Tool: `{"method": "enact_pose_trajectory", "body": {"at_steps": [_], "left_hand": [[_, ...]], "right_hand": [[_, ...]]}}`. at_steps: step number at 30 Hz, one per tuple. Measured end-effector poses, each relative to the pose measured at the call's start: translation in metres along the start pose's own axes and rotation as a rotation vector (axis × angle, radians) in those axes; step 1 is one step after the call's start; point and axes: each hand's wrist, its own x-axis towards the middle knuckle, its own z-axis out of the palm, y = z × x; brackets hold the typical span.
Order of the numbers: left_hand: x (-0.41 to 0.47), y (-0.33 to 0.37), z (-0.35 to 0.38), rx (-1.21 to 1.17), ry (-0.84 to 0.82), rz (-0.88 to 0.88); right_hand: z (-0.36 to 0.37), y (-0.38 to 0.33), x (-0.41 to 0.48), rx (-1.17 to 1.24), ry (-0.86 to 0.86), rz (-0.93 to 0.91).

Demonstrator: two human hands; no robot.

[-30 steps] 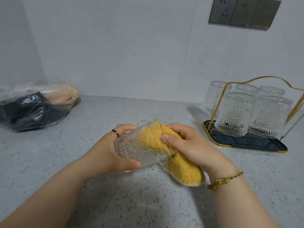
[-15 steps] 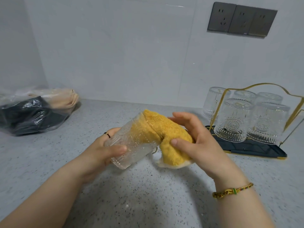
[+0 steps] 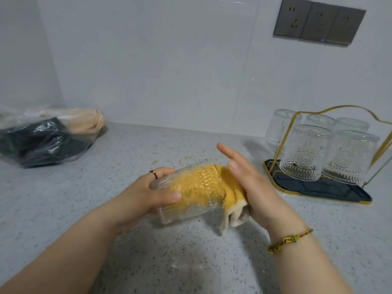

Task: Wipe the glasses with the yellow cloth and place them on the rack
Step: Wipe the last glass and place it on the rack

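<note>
1. Glass (image 3: pixel 180 211): lies on its side in the air just above the counter, in front of the person, mouth to the right. Yellow cloth (image 3: pixel 231 187) is stuffed inside and fills most of it; a pale tail hangs out at the mouth.
2. Left hand (image 3: pixel 146 196): fingers and thumb wrapped round the base end of the glass, gripping it. Dark ring (image 3: pixel 153 174) on one finger.
3. Right hand (image 3: pixel 256 187): fingers straight and spread, palm pressed on the cloth at the mouth. Beaded bracelet (image 3: pixel 290 240) on the wrist.
4. Rack (image 3: pixel 318 188): dark tray with a gold wire frame, far right, well apart from the hands. Five clear patterned glasses (image 3: pixel 305 153) stand on it upside down.
5. Plastic bag (image 3: pixel 42 141): far left by the wall, dark and beige items inside.
6. Counter (image 3: pixel 191 262): grey speckled stone, yellow lint bits (image 3: pixel 186 159) behind the hands.
7. Wall: pale tiles, grey socket panel (image 3: pixel 318 22) upper right.
</note>
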Motion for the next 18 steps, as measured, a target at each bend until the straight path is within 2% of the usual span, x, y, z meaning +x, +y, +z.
{"method": "enact_pose_trajectory", "body": {"at_steps": [3,6,9,12,13,16,18], "left_hand": [[0.000,0.001,0.001,-0.112,0.030,-0.057],[-0.002,0.006,0.009,-0.093,0.052,-0.064],[-0.006,0.010,0.007,-0.085,0.064,-0.046],[-0.010,0.016,0.006,0.045,0.073,0.089],[-0.010,0.017,0.006,0.049,0.107,0.128],[-0.006,0.015,0.006,-0.045,0.144,0.129],[-0.003,0.013,0.007,-0.192,0.162,0.064]], "right_hand": [[0.008,-0.003,-0.004,-0.128,-0.129,0.002],[0.015,-0.002,-0.002,-0.131,-0.006,-0.027],[0.015,0.004,0.002,0.150,0.064,0.074],[0.017,0.002,0.002,0.482,0.109,0.163],[0.017,0.001,0.002,0.466,0.129,0.158],[0.021,-0.002,0.000,0.112,0.190,0.023],[0.028,-0.006,-0.004,-0.033,0.130,-0.109]]}}
